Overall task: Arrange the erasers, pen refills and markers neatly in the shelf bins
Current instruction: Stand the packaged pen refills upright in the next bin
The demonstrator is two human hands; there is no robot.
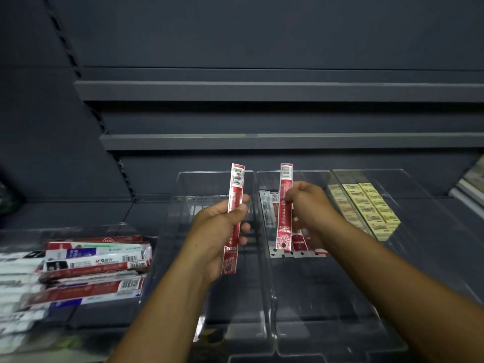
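My left hand [220, 229] grips a long red pen-refill pack [234, 205] upright above the left clear bin [217, 336]. My right hand [306, 205] pinches a second red refill pack [285, 203], held upright over the middle clear bin [340, 323]. In that bin, behind my right hand, several red and grey refill packs [269, 208] lie side by side. The bin at the right holds neat rows of cream erasers [372, 205].
A low clear tray at the left [78, 231] holds a loose pile of red, white and blue refill packs [91, 268]. Dark shelf boards [262, 91] run above the bins. The left bin's floor shows nothing in it. Something pale sticks in at the far right edge [474, 184].
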